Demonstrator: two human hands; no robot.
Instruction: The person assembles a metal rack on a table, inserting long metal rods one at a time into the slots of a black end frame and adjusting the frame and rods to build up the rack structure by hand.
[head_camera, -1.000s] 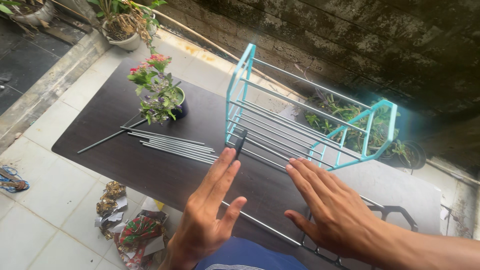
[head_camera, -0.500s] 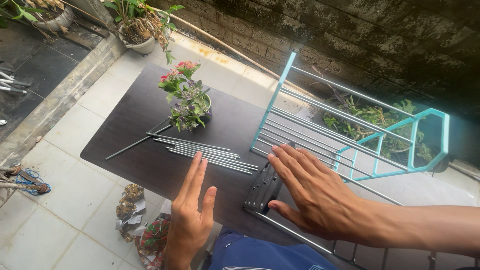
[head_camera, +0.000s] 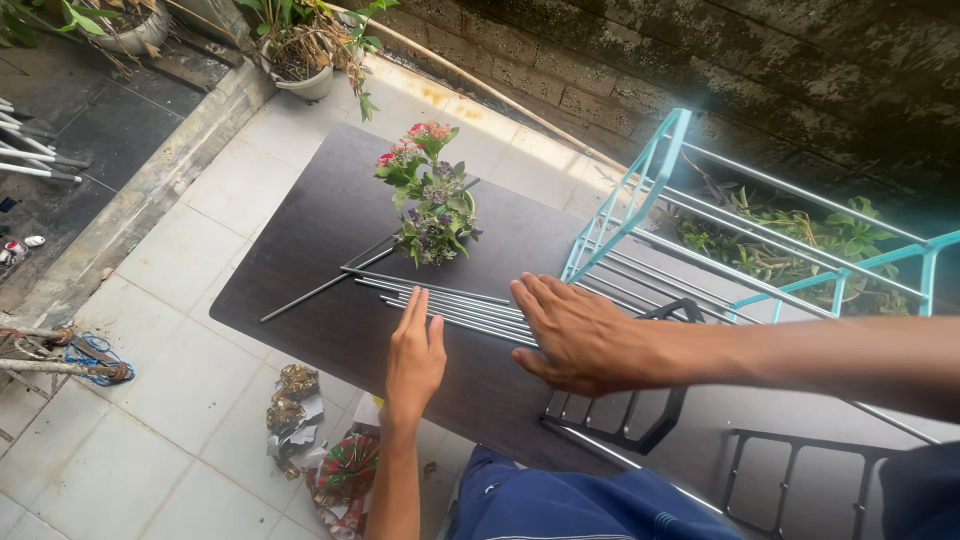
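Both arms are bare, with no sleeves, watch or rings that can be seen. The left hand (head_camera: 413, 362) is slim with long fingers. The right hand (head_camera: 578, 335) looks wider, with a thick forearm. Blue cloth trousers (head_camera: 560, 505) cover the lap, maybe with a small white mark near the bottom edge

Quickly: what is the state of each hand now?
Left hand: open, flat, fingertips at the metal rods.
Right hand: open, palm down over the rods, holding nothing.
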